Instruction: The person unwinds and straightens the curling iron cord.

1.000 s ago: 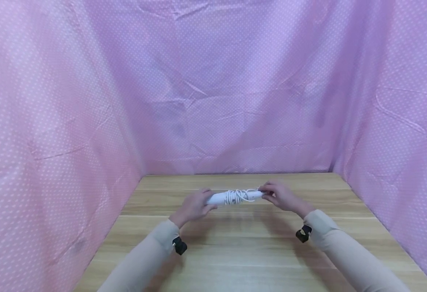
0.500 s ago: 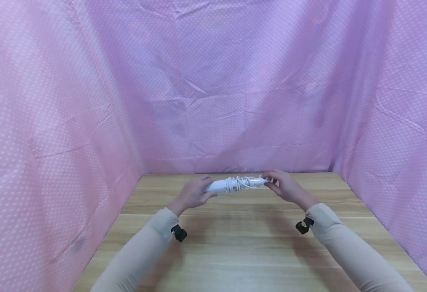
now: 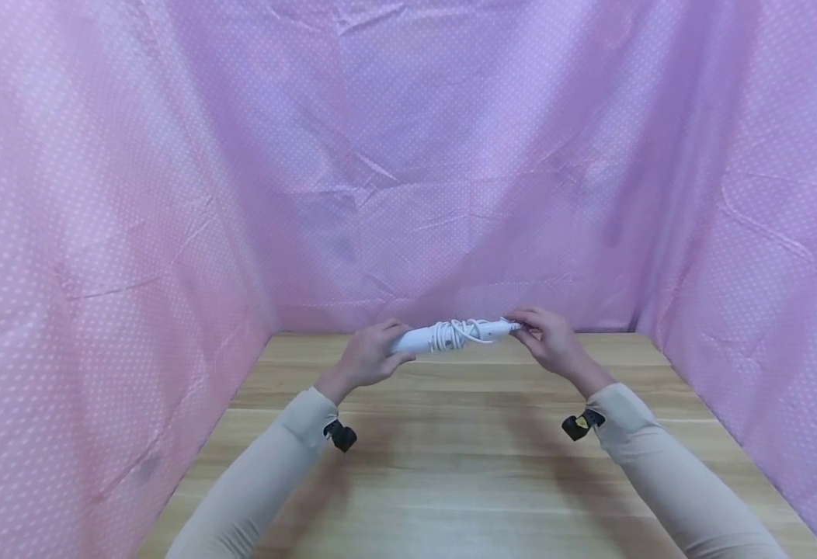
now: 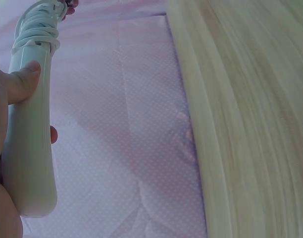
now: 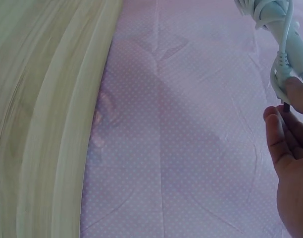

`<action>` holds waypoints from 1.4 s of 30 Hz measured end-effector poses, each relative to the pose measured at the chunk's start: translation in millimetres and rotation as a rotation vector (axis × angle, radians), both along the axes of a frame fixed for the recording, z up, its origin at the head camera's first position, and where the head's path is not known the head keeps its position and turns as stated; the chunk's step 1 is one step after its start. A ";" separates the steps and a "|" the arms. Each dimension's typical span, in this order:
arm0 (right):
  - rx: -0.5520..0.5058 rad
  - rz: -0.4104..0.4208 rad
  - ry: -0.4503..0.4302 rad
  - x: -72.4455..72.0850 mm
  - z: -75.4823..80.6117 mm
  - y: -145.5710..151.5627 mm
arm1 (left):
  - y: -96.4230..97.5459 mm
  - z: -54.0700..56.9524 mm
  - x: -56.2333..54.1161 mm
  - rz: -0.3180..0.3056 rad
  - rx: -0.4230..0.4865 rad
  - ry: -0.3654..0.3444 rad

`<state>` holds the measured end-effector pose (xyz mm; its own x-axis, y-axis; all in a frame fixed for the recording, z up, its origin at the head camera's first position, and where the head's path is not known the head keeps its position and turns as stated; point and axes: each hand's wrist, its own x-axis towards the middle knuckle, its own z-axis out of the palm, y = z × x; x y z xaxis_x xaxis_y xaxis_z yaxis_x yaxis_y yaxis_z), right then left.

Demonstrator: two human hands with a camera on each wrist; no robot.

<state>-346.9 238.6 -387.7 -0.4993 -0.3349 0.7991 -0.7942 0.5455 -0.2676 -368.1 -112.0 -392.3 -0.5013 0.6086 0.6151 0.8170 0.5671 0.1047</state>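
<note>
Left hand [image 3: 369, 357] grips the white appliance [image 3: 417, 340] by its thick end; right hand [image 3: 554, 343] pinches its cord [image 5: 283, 60] opposite.

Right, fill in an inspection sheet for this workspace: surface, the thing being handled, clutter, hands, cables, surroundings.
Surface: wood-grain table, with shadows across it.
Thing handled: white wand-shaped device, held up above the table between both hands.
Clutter: nothing seen.
Hands: left hand grips the device's thicker end; right hand pinches at the opposite end, between thumb and fingers.
Cables: white cable wound in several turns around the device; its plug-like end is at the right thumb, exact type unclear.
Surroundings: pink, white-dotted fabric, creased, on three sides.
</note>
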 end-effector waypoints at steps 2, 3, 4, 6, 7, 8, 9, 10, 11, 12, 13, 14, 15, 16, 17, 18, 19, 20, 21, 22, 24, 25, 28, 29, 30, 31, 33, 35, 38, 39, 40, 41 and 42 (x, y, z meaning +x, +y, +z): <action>-0.047 -0.011 -0.011 0.1 1.7 -1.9 | 0.0 2.7 -1.2 0.003 0.005 -0.010; -0.073 -0.017 -0.019 0.1 2.1 -2.8 | 0.1 3.8 -1.6 0.003 0.011 -0.016; -0.096 -0.021 -0.026 0.1 2.4 -3.6 | 0.1 4.8 -1.8 0.004 0.014 -0.023; -0.139 -0.020 -0.046 0.1 2.5 -5.1 | -0.4 6.4 -2.3 0.009 0.019 -0.035; -0.153 -0.016 -0.047 0.0 2.5 -5.6 | -0.7 6.8 -2.6 0.011 0.019 -0.039; -0.165 -0.013 -0.051 -0.2 2.5 -6.0 | -1.0 7.2 -2.9 0.010 0.022 -0.042; -0.172 -0.010 -0.048 -0.3 2.7 -6.4 | -1.3 7.4 -3.1 0.011 0.020 -0.042; -0.179 -0.004 -0.044 -0.2 3.3 -6.9 | -1.6 7.9 -3.4 0.011 0.021 -0.043; -0.182 0.001 -0.042 0.6 4.3 -7.8 | -1.9 8.0 -3.8 0.008 0.025 -0.042; -0.182 0.006 -0.039 3.4 7.3 -9.5 | -2.3 8.1 -4.0 0.004 0.031 -0.041; -0.179 0.008 -0.042 6.5 10.6 -10.7 | -2.3 8.3 -3.9 0.000 0.034 -0.041; -0.181 0.012 -0.050 9.8 13.8 -12.1 | -2.3 8.6 -3.6 -0.002 0.038 -0.043; -0.179 0.019 -0.063 13.6 17.6 -13.6 | -2.4 8.7 -3.5 -0.004 0.040 -0.046; -0.179 0.029 -0.082 17.5 21.5 -15.2 | -2.4 8.9 -3.3 -0.008 0.045 -0.052; -0.176 0.037 -0.101 21.1 24.9 -16.5 | -2.6 9.1 -3.1 -0.009 0.046 -0.058; -0.174 0.044 -0.121 24.2 28.1 -17.5 | -2.7 9.1 -2.9 -0.010 0.046 -0.066; -0.172 0.049 -0.141 25.3 29.3 -17.8 | -2.7 9.2 -2.9 -0.011 0.045 -0.072; -0.169 0.054 -0.162 26.0 30.4 -18.2 | -2.8 9.2 -2.9 -0.010 0.045 -0.076; -0.163 0.060 -0.185 26.4 31.4 -18.4 | -3.1 9.2 -3.2 -0.008 0.044 -0.078; -0.152 0.060 -0.199 26.4 31.9 -18.6 | -3.4 9.0 -3.5 -0.006 0.044 -0.075; -0.125 0.044 -0.227 20.5 27.5 -17.0 | -4.2 8.5 -4.4 -0.002 0.045 -0.068; -0.115 0.037 -0.239 16.8 24.8 -15.9 | -4.6 8.2 -4.9 -0.002 0.047 -0.065; -0.091 0.026 -0.248 6.9 17.5 -12.3 | -6.2 7.3 -5.6 0.001 0.044 -0.062; -0.091 0.027 -0.251 3.3 15.1 -11.1 | -6.8 7.4 -5.5 0.001 0.044 -0.066; -0.092 0.033 -0.252 1.8 14.7 -10.4 | -7.3 7.4 -5.3 0.003 0.041 -0.067; -0.094 0.041 -0.253 1.0 14.5 -9.9 | -7.7 7.4 -5.0 0.005 0.041 -0.071; -0.092 0.069 -0.266 -0.6 14.2 -9.0 | -8.4 7.2 -4.5 0.010 0.040 -0.072; -0.090 0.092 -0.304 -1.4 13.7 -7.8 | -9.2 6.8 -3.9 0.008 0.042 -0.077; -0.084 0.126 -0.382 -0.9 12.9 -6.3 | -10.1 5.5 -3.3 0.008 0.037 -0.082; -0.085 0.134 -0.414 -0.6 12.7 -5.8 | -10.4 5.1 -3.0 0.008 0.034 -0.084; -0.080 0.139 -0.435 -0.3 12.3 -5.2 | -10.6 4.8 -2.6 0.006 0.033 -0.083; -0.080 0.149 -0.455 -0.3 12.0 -4.8 | -10.9 4.4 -2.5 0.006 0.030 -0.083; -0.074 0.157 -0.466 -0.5 11.7 -4.4 | -11.2 4.2 -2.4 0.008 0.027 -0.079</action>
